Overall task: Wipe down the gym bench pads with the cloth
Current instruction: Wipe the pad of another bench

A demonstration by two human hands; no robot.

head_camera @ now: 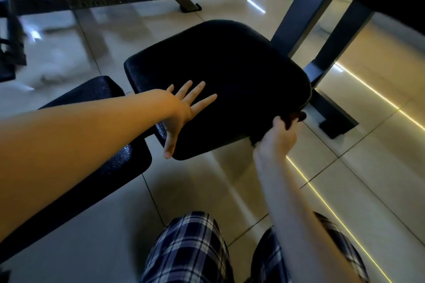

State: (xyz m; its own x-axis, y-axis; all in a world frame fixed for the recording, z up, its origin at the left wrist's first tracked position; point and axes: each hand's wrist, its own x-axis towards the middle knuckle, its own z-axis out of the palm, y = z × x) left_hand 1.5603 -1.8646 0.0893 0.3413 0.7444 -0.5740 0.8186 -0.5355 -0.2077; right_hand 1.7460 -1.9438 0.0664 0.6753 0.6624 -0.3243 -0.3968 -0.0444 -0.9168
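Observation:
A black seat pad (230, 64) of the gym bench fills the middle of the view. A second, longer black pad (101, 167) runs off to the lower left under my left forearm. My left hand (184, 112) lies flat on the seat pad's near left part, fingers straight and spread, thumb along the pad's edge. My right hand (278, 135) grips a dark cloth (292, 119) against the seat pad's near right corner. The cloth is nearly the same colour as the pad, and most of it is hidden by my fingers.
Dark steel bench posts (305, 7) rise behind the seat pad on the right, with a foot (333, 122) on the glossy tiled floor (230, 179). Another machine frame (103, 0) stands at the back left. My legs in plaid trousers (190, 250) are at the bottom.

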